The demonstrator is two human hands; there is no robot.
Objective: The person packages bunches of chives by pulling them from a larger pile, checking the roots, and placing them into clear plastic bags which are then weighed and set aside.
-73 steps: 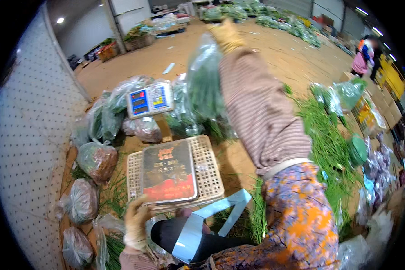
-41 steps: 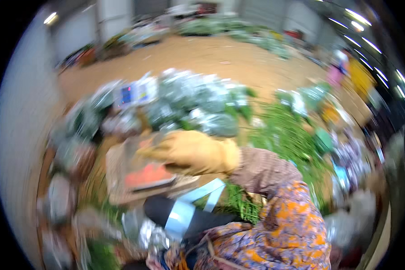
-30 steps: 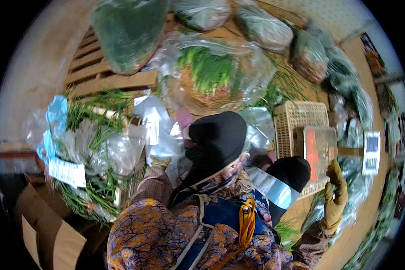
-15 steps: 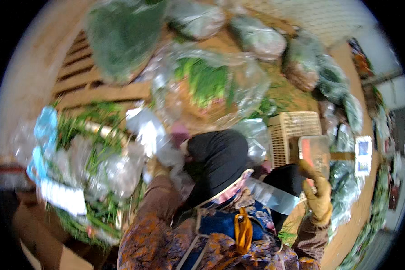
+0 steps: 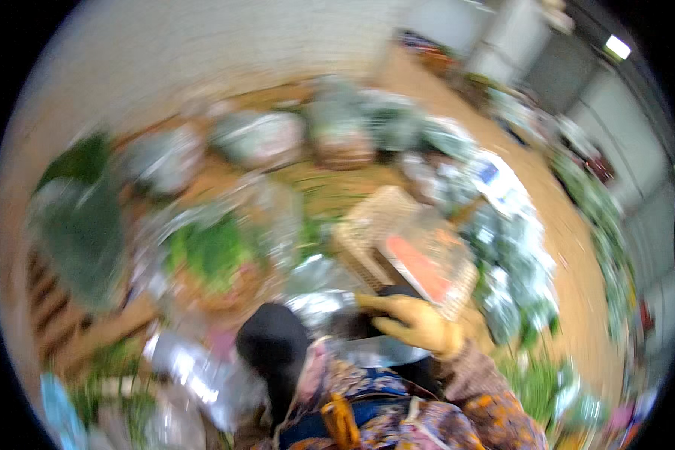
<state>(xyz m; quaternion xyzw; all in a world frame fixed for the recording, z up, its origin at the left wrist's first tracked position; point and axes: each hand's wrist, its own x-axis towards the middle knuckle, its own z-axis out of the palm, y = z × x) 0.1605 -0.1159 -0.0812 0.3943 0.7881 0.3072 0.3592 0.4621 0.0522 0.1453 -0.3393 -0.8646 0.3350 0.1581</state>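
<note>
My right hand, in a yellow work glove, reaches over my right knee with its fingers stretched out and apart. Nothing shows in its grip. Its fingertips are close to a shiny clear plastic bag, though blur hides whether they touch. A pale translucent plastic strip lies across my lap below that hand. Ahead and to the left, green leafy stalks lie bunched on an opened clear plastic sheet. My left hand is out of sight.
A beige plastic basket stands ahead, with a clear-and-orange box on it. Filled bags form an arc along the wall. A wooden pallet is at left. Crumpled silvery plastic lies beside my left knee.
The whole view has swung to the right, so the scene sits further left. My right hand has moved inward from the box side to above my knee. My left hand has left the view.
</note>
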